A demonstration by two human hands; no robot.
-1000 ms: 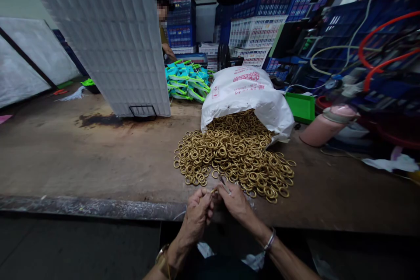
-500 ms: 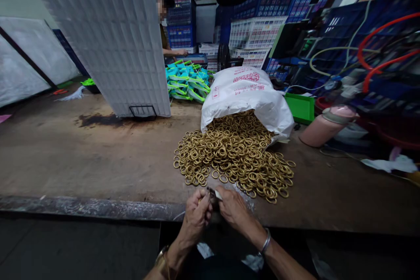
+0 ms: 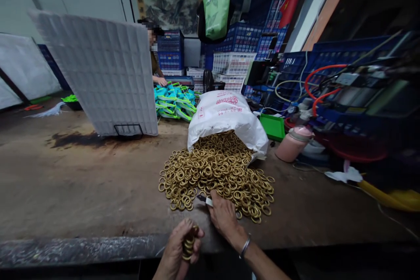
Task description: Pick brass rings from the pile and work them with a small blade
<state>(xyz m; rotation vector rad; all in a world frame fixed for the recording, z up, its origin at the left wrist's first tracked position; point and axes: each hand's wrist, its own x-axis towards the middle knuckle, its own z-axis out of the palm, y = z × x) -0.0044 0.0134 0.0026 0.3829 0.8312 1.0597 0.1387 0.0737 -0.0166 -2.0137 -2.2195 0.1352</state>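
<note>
A heap of brass rings (image 3: pixel 216 170) spills from a white sack (image 3: pixel 225 116) onto the brown worktable (image 3: pixel 82 188). My left hand (image 3: pixel 180 249) is closed round a small stack of brass rings (image 3: pixel 188 243) near the table's front edge. My right hand (image 3: pixel 225 216) lies at the near edge of the heap, its fingers pinched on a thin white-handled tool (image 3: pixel 205 200) that points left.
A white grid panel (image 3: pixel 98 74) stands upright at the back left. Cyan and green bundles (image 3: pixel 173 100), a green tray (image 3: pixel 273 126) and a pink flask (image 3: pixel 292 143) lie behind the sack. Another person (image 3: pixel 154 59) works behind the panel. Blue and white crates, hoses and a machine fill the right.
My hands have come apart: the left now holds stacked rings low at the edge, the right has reached forward to the heap. The camera has tilted upward.
</note>
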